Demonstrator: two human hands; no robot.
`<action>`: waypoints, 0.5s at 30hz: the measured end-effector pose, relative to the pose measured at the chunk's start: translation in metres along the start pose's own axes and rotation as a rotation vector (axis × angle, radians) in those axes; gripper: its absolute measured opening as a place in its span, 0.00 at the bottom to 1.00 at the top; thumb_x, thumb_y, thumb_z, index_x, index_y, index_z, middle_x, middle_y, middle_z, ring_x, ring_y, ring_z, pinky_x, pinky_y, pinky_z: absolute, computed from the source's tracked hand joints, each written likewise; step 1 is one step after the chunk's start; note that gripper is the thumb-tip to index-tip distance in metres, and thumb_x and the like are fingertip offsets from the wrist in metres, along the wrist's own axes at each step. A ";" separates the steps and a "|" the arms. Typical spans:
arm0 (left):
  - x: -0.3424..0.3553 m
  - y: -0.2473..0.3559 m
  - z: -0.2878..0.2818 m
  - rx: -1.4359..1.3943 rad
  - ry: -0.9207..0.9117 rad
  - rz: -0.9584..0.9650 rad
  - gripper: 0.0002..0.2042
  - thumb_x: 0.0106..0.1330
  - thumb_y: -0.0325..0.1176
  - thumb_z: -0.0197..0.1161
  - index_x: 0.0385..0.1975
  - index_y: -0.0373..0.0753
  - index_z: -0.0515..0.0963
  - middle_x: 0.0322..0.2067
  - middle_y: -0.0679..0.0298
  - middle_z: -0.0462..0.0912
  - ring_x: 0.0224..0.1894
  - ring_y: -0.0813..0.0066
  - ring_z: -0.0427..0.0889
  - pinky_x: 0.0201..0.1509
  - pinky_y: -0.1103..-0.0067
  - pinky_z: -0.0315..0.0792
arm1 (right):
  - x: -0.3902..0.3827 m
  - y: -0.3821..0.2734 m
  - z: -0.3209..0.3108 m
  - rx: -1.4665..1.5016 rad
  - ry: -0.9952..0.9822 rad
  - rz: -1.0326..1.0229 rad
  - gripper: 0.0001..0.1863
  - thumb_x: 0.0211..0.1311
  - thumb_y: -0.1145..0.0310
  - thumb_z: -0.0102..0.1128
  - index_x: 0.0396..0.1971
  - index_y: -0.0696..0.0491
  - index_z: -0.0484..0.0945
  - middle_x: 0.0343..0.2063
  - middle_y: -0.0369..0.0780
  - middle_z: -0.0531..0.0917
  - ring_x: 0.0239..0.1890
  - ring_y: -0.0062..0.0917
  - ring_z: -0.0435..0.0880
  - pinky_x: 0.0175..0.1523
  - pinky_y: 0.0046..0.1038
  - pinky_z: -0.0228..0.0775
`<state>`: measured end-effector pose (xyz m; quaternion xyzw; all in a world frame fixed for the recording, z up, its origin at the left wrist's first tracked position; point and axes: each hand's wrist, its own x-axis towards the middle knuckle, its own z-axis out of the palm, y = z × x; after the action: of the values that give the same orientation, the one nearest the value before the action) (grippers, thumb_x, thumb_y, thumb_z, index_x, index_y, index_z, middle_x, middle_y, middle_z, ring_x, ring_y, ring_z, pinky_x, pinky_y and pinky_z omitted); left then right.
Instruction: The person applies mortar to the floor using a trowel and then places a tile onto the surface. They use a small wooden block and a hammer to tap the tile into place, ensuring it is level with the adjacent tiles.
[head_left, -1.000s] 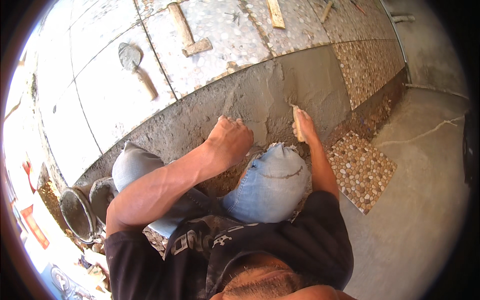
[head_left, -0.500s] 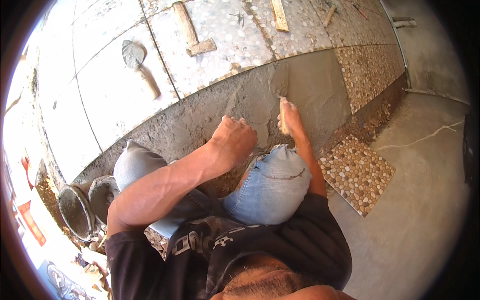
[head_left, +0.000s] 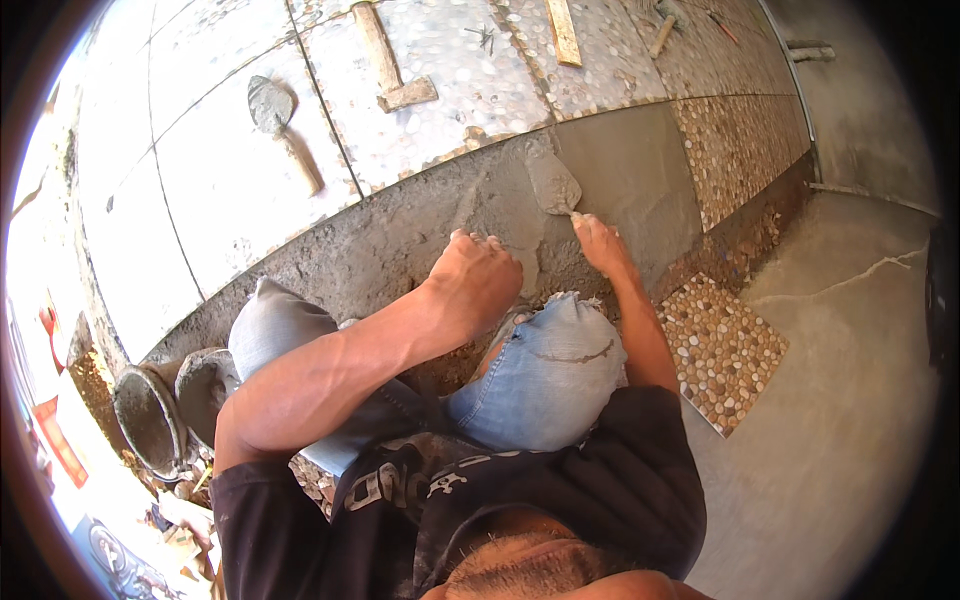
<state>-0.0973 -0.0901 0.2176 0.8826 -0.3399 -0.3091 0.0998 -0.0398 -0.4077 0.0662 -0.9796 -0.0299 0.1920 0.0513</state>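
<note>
My right hand (head_left: 602, 243) is closed on the handle of a trowel (head_left: 553, 183), whose mortar-coated blade lies against the grey mortar bed (head_left: 635, 170) at the centre right, beside a strip of pebble-pattern tiles (head_left: 730, 150). My left hand (head_left: 472, 272) has its fingers curled near the rougher part of the mortar, left of the trowel; I cannot make out whether anything is inside them. A loose pebble-pattern tile (head_left: 722, 350) lies on the concrete right of my knee. A second trowel (head_left: 270, 105) and a wooden-handled hammer (head_left: 405, 95) lie on the pale tiles above the bed.
Two mortar-caked buckets (head_left: 150, 420) stand at my lower left among rubble. A wooden batten (head_left: 562, 32) and small tools lie on the upper tiles. A grey concrete floor (head_left: 820, 420) and a wall (head_left: 850, 110) are on the right, my bent knees below my hands.
My right hand moved left, then slightly back to the right, and the trowel blade now shows broad and flat on the mortar, higher than before. My left hand shifted slightly rightward.
</note>
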 end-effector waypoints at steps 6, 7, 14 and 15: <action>0.001 0.003 0.000 0.046 0.035 -0.008 0.22 0.60 0.48 0.59 0.44 0.34 0.75 0.51 0.47 0.74 0.54 0.57 0.74 0.54 0.66 0.69 | 0.027 0.027 -0.049 -0.087 -0.086 0.101 0.26 0.67 0.50 0.36 0.50 0.55 0.71 0.45 0.51 0.78 0.50 0.49 0.75 0.54 0.47 0.65; 0.002 0.003 -0.004 0.024 0.008 -0.012 0.22 0.60 0.48 0.59 0.45 0.34 0.75 0.52 0.47 0.74 0.54 0.57 0.74 0.54 0.66 0.69 | 0.028 0.036 -0.052 -0.112 -0.069 0.107 0.26 0.67 0.49 0.36 0.50 0.55 0.71 0.43 0.50 0.79 0.47 0.47 0.76 0.52 0.46 0.66; -0.001 -0.001 0.006 0.044 0.012 -0.026 0.23 0.61 0.49 0.58 0.45 0.34 0.74 0.53 0.47 0.72 0.56 0.56 0.73 0.56 0.65 0.67 | -0.003 0.005 -0.072 0.465 -0.349 0.380 0.26 0.67 0.51 0.39 0.53 0.56 0.68 0.26 0.42 0.77 0.20 0.27 0.75 0.27 0.32 0.68; -0.002 -0.001 0.008 0.067 0.059 -0.017 0.23 0.61 0.49 0.58 0.45 0.34 0.74 0.53 0.47 0.72 0.56 0.56 0.73 0.56 0.65 0.67 | -0.008 0.004 -0.073 0.608 -0.386 0.380 0.25 0.67 0.52 0.39 0.54 0.56 0.68 0.23 0.40 0.75 0.16 0.24 0.73 0.23 0.29 0.67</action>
<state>-0.1029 -0.0881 0.2118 0.8969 -0.3396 -0.2724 0.0775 -0.0196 -0.4192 0.1355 -0.8537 0.2006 0.3787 0.2958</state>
